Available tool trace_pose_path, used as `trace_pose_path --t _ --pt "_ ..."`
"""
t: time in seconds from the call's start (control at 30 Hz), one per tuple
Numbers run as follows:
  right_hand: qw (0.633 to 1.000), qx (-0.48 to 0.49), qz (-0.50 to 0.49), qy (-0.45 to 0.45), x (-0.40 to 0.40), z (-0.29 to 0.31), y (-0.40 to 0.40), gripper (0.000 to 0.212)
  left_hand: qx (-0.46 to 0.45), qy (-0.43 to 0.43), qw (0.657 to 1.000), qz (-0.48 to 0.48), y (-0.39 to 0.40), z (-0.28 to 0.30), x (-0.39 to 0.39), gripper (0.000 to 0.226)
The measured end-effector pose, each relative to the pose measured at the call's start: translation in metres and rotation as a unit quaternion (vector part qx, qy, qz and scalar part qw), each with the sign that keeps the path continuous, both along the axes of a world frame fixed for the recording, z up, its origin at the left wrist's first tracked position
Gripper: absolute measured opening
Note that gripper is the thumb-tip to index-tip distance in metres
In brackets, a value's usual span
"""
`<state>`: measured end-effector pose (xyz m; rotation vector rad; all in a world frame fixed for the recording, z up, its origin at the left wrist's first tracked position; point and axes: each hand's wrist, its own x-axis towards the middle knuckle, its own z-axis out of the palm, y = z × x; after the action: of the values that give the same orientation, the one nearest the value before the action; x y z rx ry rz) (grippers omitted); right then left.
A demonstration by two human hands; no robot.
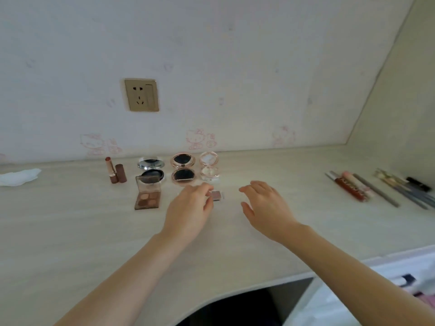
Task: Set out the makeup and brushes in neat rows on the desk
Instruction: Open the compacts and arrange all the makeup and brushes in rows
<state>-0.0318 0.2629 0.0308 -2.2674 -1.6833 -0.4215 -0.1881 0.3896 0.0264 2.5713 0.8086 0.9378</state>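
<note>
My left hand (191, 207) pinches a small square eyeshadow pan (217, 195) low over the desk (70, 231), in front of the back row. My right hand (263, 204) hovers just to its right, fingers relaxed and holding nothing. Along the wall stand an open lipstick with its cap (115, 171), an open black compact (151, 169), an open rose-gold compact (183, 169) and a clear open compact (209, 168). An open brown eyeshadow palette (148, 196) lies in front of the black compact.
A bunch of brushes, pencils and a lip gloss tube (350, 189) lies at the desk's right, with more pencils (409, 189) beyond. A crumpled white tissue (20, 176) sits at the far left. A wall socket (142, 95) is above. The desk's front edge curves inward near me.
</note>
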Motion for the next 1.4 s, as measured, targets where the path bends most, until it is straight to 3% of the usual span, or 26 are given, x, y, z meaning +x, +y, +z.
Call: trace_pose_path --t 0.47,1.0,1.13,1.23,1.4 --pt "0.985 -0.011 -0.172 0.006 0.123 -0.014 -0.147 0.039 -0.005 0.026 0.987 -0.156 -0.105 -0.015 0.174 0.025" --pt "0.937 -0.019 -0.344 0.055 0.264 0.005 -0.237 0.037 0.018 -0.001 0.958 -0.287 -0.181 0.002 0.368 0.019" --pt "0.923 -0.021 -0.374 0.088 0.297 0.009 -0.242 0.026 0.008 0.033 0.949 -0.315 -0.194 0.007 0.407 0.021" --pt "0.915 -0.006 -0.388 0.110 0.319 0.009 -0.244 0.029 -0.030 0.077 0.946 -0.313 -0.204 0.007 0.436 0.021" --pt "0.901 0.003 -0.414 0.131 0.355 0.007 -0.245 0.024 -0.083 0.126 0.919 -0.365 -0.218 0.004 0.486 0.032"
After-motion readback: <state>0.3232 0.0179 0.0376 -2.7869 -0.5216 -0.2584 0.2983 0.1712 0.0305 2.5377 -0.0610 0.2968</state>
